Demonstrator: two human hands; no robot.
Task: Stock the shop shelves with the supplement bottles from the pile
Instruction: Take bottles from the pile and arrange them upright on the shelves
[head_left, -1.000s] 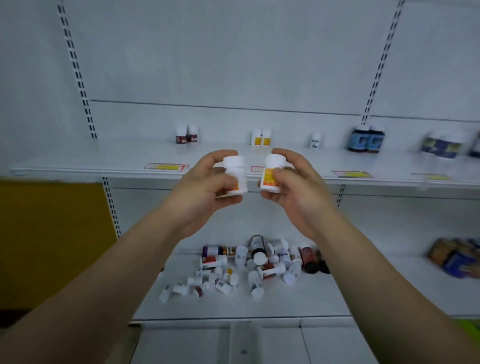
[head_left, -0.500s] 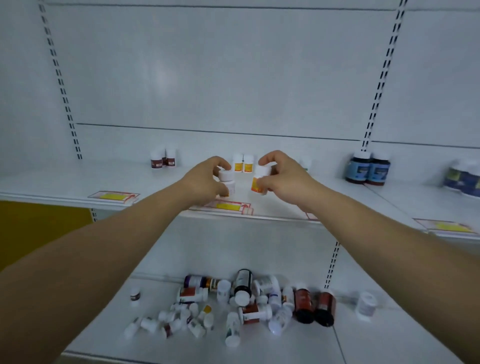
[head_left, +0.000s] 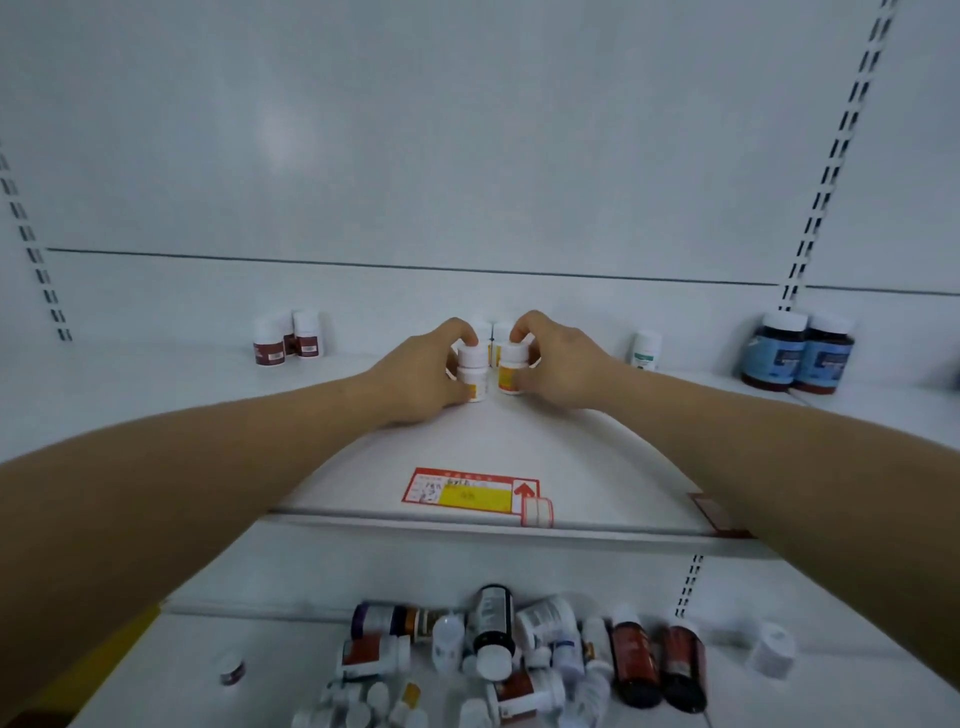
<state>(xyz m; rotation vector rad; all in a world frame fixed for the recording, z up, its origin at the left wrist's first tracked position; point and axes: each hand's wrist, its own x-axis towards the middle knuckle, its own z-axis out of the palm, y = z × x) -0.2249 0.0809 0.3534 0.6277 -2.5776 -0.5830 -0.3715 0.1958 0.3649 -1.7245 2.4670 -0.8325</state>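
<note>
Two small white bottles with yellow-orange labels stand side by side on the upper shelf (head_left: 363, 467). My left hand (head_left: 415, 379) grips the left bottle (head_left: 474, 371), fingers on its cap. My right hand (head_left: 566, 366) grips the right bottle (head_left: 511, 366) the same way. Just behind them stand two more bottles of the same kind (head_left: 493, 332), mostly hidden. The pile of mixed supplement bottles (head_left: 498, 660) lies on the lower shelf, below my arms.
On the upper shelf stand small dark-red-labelled bottles (head_left: 288, 338) at the left, a green-labelled white bottle (head_left: 645, 349) to the right, and two large dark blue-labelled bottles (head_left: 797, 353) at far right. A red-and-yellow price tag (head_left: 472, 493) sits at the shelf's front edge.
Both hands have carried their bottles forward and down onto the upper shelf, in front of the matching pair. The camera has moved closer to the shelf.
</note>
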